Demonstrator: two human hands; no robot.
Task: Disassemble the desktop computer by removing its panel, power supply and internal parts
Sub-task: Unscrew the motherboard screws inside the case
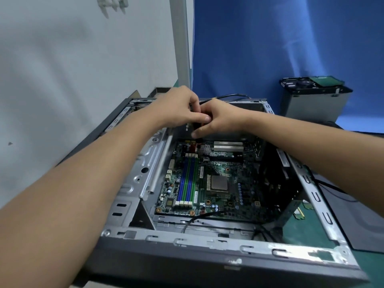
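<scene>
The open desktop case (207,246) lies on its side with the green motherboard (209,183) exposed inside, its blue and green memory slots (188,179) and bare processor (219,182) visible. At the far inner wall of the case my left hand (180,107) and my right hand (220,117) meet, both with fingers curled around a small black part (196,125) with a black cable (228,97) running off behind. My fingers hide most of that part.
A removed metal power supply box (313,107) stands at the back right with a hard drive (311,82) lying on top. A dark side panel (353,221) and small green cards (301,213) lie right of the case. A loose black cable (193,221) crosses the case's near edge.
</scene>
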